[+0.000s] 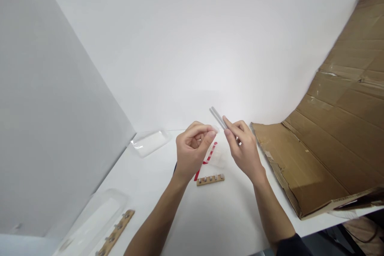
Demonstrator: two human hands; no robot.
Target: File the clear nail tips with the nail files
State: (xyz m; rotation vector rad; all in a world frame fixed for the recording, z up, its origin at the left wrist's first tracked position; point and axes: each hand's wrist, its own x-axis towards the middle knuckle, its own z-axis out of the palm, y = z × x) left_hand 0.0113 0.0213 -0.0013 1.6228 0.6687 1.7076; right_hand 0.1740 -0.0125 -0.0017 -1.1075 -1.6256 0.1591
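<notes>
My left hand (194, 148) is raised over the white table, thumb and forefinger pinched on a small whitish, see-through piece (215, 129) whose kind I cannot make out. Beside it, my right hand (244, 148) grips grey metal tweezers (218, 117), their two prongs pointing up and to the left, slightly apart. The tweezers are close to the pinched piece; whether they touch it I cannot tell. Below the hands lies a short wooden strip (210, 181) with several metal pegs in a row. Just behind it is a red-and-white strip (211, 152), partly covered by my left hand.
Two clear plastic trays stand on the left, one tray (151, 143) at the back and another tray (96, 218) nearer. A second wooden strip (117, 232) with metal parts lies by the nearer one. Folded cardboard (312, 160) takes up the right side, against the white wall (210, 40).
</notes>
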